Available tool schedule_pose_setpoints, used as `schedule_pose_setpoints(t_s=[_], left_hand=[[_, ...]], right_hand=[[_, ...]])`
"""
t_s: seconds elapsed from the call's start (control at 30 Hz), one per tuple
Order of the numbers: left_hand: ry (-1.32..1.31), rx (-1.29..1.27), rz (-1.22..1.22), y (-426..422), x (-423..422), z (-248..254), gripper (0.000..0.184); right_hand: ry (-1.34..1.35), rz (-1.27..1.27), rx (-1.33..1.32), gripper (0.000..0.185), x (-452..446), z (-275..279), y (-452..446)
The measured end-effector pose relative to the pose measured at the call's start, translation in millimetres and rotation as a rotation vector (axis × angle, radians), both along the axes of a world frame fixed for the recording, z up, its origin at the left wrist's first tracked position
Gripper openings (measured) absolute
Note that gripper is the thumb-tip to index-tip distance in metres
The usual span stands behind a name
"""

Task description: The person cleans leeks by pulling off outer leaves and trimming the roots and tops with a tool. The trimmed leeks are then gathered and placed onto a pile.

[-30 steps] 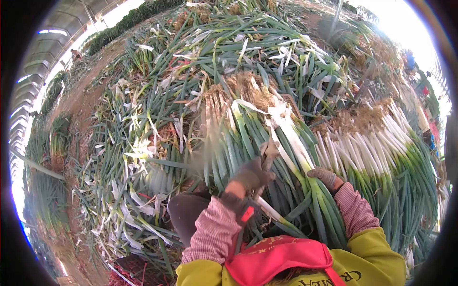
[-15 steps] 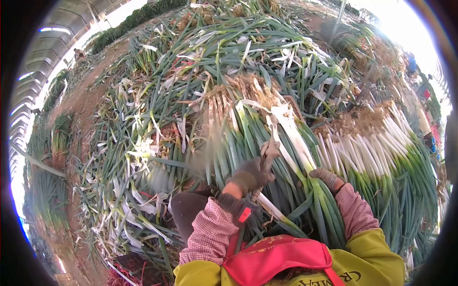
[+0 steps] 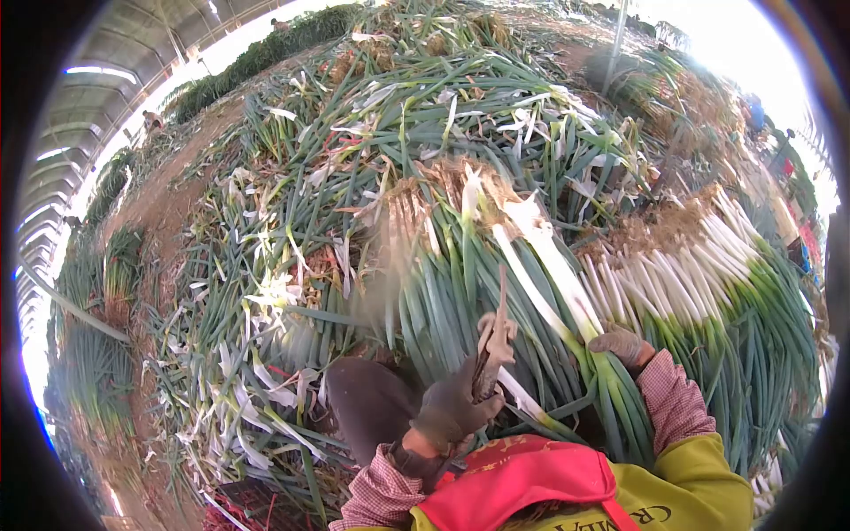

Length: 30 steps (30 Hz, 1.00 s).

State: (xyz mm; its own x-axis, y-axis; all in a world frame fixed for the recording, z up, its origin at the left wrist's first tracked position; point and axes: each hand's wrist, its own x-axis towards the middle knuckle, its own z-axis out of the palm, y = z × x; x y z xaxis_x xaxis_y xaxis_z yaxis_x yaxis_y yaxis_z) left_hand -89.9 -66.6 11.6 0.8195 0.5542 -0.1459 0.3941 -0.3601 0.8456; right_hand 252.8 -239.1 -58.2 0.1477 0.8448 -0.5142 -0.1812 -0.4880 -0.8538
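Observation:
My left hand [image 3: 453,409], in a dark, dirty glove, is closed around a muddy brown tool [image 3: 492,347] with a narrow end pointing up. Gloved too, my right hand [image 3: 622,347] grips a few green onions [image 3: 562,279] where the white stems turn green; their white ends point away from me. Beneath and beside them lies a layer of green onions [image 3: 425,296] with brown roots at the far end. A loose white stalk [image 3: 522,396] lies between my hands.
To the right is a row of cleaned onions [image 3: 682,283]. A large heap of onions and peeled leaves [image 3: 292,221] spreads left and ahead. My knee [image 3: 367,403] is at lower left. A pole [image 3: 617,44] stands farther back, and a person [image 3: 152,120] is far left.
My left hand has drawn back toward my body with the tool. My right hand has shifted slightly right and nearer, still on the onions. The pale leaf draped across their white ends has moved away.

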Motion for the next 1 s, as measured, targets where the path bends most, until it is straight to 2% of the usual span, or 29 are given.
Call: schedule_pose_setpoints(t_s=[0.1,0.17,0.2,0.3,0.33,0.47,0.6,0.67,0.7,0.8,0.87,0.9,1.0], left_hand=[[0.094,0.002,-0.018,5.3,14.1,20.9,0.069],[0.039,0.073,-0.034,4.1,22.6,7.1,0.07],[0.014,0.107,-0.049,3.6,26.3,2.4,0.07],[0.288,-0.082,-0.117,5.0,38.1,9.3,0.064],[0.278,-0.072,-0.119,7.4,41.0,2.2,0.063],[0.294,-0.007,-0.148,16.5,52.7,-21.9,0.06],[0.441,0.043,-0.146,12.5,59.0,-12.4,0.059],[0.341,0.135,-0.135,24.5,54.5,-51.5,0.059],[0.346,0.138,-0.154,23.8,55.6,-48.1,0.059],[0.486,0.054,-0.245,1.8,58.0,10.9,0.061],[0.5,0.017,-0.104,19.9,63.4,-23.0,0.062],[0.502,0.002,-0.038,23.9,67.7,-17.2,0.063],[0.501,0.128,-0.209,7.9,56.0,0.5,0.065]], right_hand=[[-0.339,0.132,-0.053,0.059,-23.2,22.7,-1.6],[-0.645,0.296,-0.154,0.06,-37.6,28.0,1.3],[-0.792,0.271,-0.178,0.062,-53.9,41.3,1.1],[-0.925,0.467,-0.444,0.064,-80.6,59.9,3.0],[-0.968,0.476,-0.488,0.065,-87.6,61.1,3.2],[-1.035,0.507,-0.55,0.066,-103.0,72.9,7.7],[-1.099,0.564,-0.618,0.068,-110.9,74.2,12.7],[-1.116,0.585,-0.628,0.068,-117.2,74.5,14.4],[-1.126,0.591,-0.624,0.068,-118.3,75.4,16.1],[-1.153,0.631,-0.631,0.066,-126.4,74.4,18.0],[-1.166,0.641,-0.634,0.065,-129.4,75.5,20.7],[-1.166,0.638,-0.639,0.064,-130.1,77.0,20.9],[-1.149,0.635,-0.652,0.064,-129.4,81.1,20.9]])
